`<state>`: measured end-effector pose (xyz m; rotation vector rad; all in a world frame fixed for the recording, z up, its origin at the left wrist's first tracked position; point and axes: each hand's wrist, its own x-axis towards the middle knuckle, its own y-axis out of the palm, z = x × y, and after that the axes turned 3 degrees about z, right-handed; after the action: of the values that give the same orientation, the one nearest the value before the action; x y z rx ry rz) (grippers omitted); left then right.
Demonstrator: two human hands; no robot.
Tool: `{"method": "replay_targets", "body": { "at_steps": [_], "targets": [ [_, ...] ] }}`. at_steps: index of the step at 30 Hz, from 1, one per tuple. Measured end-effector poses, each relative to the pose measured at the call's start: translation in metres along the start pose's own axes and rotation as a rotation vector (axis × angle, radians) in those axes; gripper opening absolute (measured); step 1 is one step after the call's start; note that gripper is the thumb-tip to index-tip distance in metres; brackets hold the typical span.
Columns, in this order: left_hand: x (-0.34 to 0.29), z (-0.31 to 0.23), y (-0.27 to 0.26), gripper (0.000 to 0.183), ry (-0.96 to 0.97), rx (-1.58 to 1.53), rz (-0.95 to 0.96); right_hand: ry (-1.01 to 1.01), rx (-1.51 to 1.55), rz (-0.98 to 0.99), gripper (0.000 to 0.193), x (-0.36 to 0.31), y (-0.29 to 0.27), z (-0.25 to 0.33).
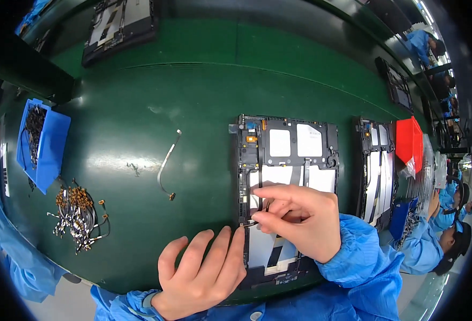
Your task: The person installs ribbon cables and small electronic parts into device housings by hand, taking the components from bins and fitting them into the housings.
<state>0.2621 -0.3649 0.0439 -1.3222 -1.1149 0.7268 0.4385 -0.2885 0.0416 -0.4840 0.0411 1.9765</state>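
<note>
An opened tablet, its black frame and pale silvery inner panels showing, lies in front of me. My right hand is over its left-middle part, thumb and fingers pinching a thin dark cable. Much of that cable is hidden by the fingers. Along the tablet's left edge rests my left hand, fingers stretched out, its index fingertip at the cable's end. A single loose cable with a brown connector lies on the green table, left of the tablet.
At the left are a heap of cables and a blue bin of black parts. A second opened tablet, a red bin and a blue tray stand right. Another tablet lies far left. Co-workers in blue sit right.
</note>
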Motion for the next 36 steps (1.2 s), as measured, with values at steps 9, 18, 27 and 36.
{"method": "replay_targets", "body": {
  "at_steps": [9, 18, 27, 36],
  "targets": [
    [0.014, 0.004, 0.003, 0.028, 0.084, -0.02, 0.029, -0.047, -0.037, 0.028, 0.032, 0.002, -0.002, 0.001],
    [0.01, -0.019, 0.031, 0.012, 0.282, -0.138, -0.09, -0.119, -0.027, 0.018, 0.027, 0.001, -0.001, -0.01],
    [0.004, -0.029, 0.033, 0.005, 0.119, -0.131, -0.097, -0.148, -0.075, 0.021, 0.013, 0.008, -0.008, -0.004],
    [0.02, -0.022, 0.013, 0.011, 0.236, -0.083, 0.039, -0.118, -0.148, 0.018, 0.014, 0.013, -0.015, 0.007]
  ]
}}
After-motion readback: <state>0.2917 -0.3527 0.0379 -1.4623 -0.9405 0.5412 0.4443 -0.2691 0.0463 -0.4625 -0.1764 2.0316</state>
